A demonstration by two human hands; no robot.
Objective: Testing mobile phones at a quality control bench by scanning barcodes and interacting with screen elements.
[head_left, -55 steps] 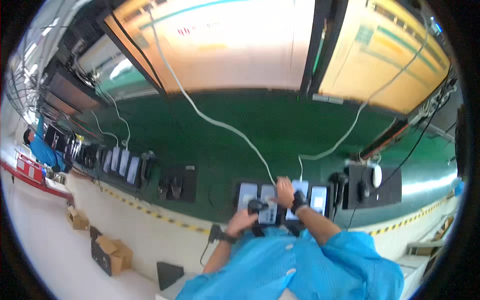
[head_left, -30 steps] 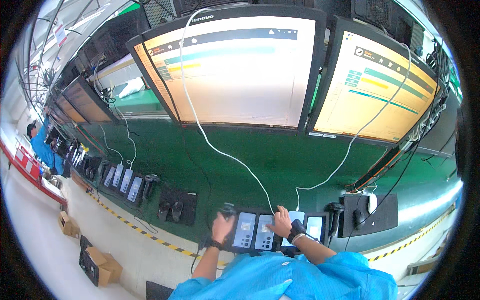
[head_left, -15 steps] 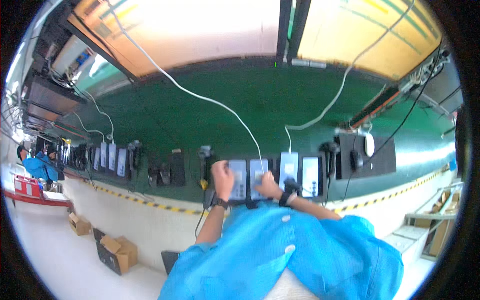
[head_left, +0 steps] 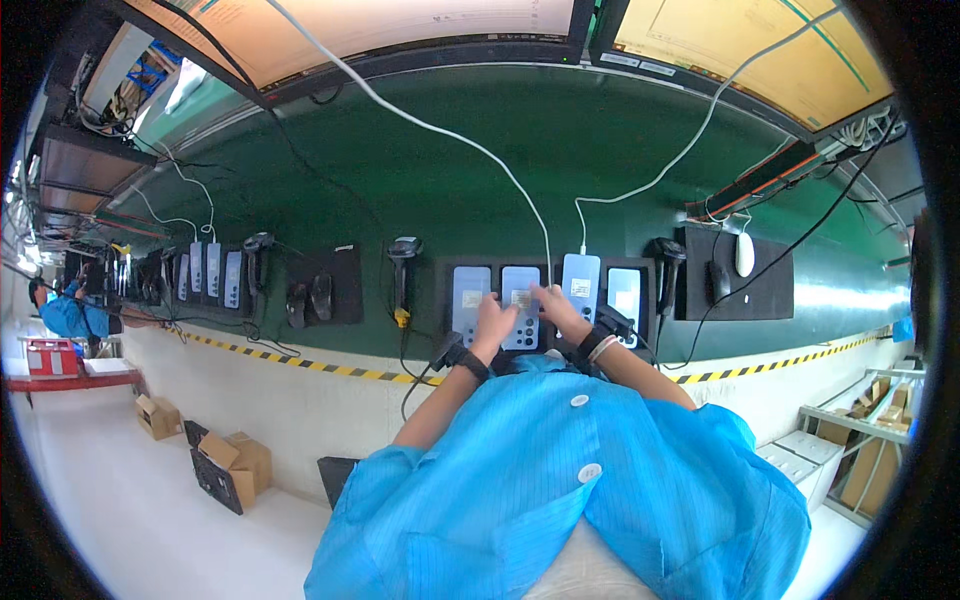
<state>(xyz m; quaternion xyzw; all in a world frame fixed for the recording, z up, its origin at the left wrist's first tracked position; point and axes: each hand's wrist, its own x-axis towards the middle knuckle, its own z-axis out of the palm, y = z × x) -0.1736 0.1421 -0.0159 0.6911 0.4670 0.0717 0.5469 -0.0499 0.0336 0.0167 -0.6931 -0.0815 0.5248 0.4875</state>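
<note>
Four-sided pale blue phone-like slabs with small labels and dark round spots lie in a row on a dark mat: a leftmost slab (head_left: 471, 285), a second slab (head_left: 521, 281), a third slab (head_left: 580, 275) and a rightmost slab (head_left: 624, 290). My left hand (head_left: 493, 325) rests over the gap between the first two, its fingers slightly apart at the second slab's edge. Beside that slab's right edge, my right hand (head_left: 563, 312) pinches the end of a white cable (head_left: 541, 222); its plug is hidden by the fingers. Another white cable (head_left: 583, 222) runs into the third slab's far end.
Handheld scanners stand on either side, a left scanner (head_left: 403, 262) and a right scanner (head_left: 668, 265). A white mouse (head_left: 744, 255) and a black mouse (head_left: 718, 283) sit on a dark pad. Monitors (head_left: 420, 50) line the back. Farther left are more slabs (head_left: 213, 270) and a person in blue (head_left: 75, 315).
My left hand has moved right, from the leftmost slab to the second. The right hand, with the cable end, has shifted from over the second slab to its right edge. The head view has tilted.
</note>
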